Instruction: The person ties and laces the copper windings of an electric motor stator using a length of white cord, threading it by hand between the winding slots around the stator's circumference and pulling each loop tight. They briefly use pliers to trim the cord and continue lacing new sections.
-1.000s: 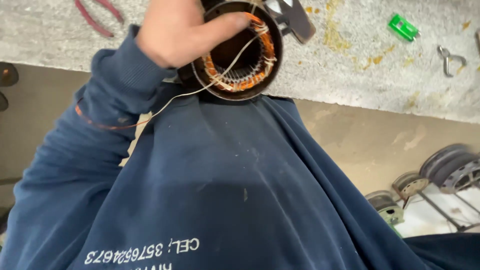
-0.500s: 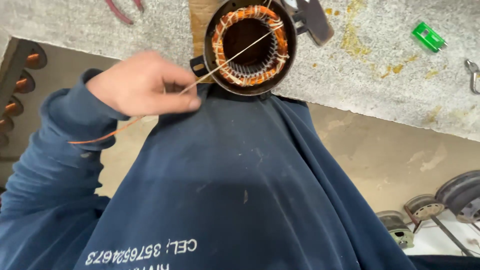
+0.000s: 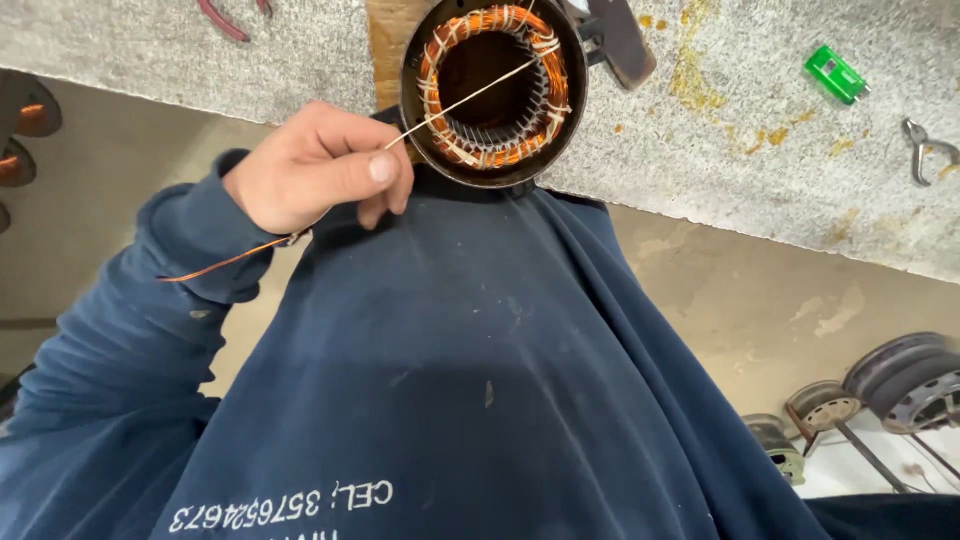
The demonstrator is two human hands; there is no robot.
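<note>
At the left, one hand (image 3: 315, 170), which side I cannot tell, has its grip pinched closed on a pale cord (image 3: 470, 98). The cord runs taut up and right across the motor stator (image 3: 493, 88), a dark ring of copper windings resting at the grey tabletop's (image 3: 740, 150) near edge. Farther right lie a green lighter (image 3: 836, 74) and metal pliers (image 3: 928, 150).
</note>
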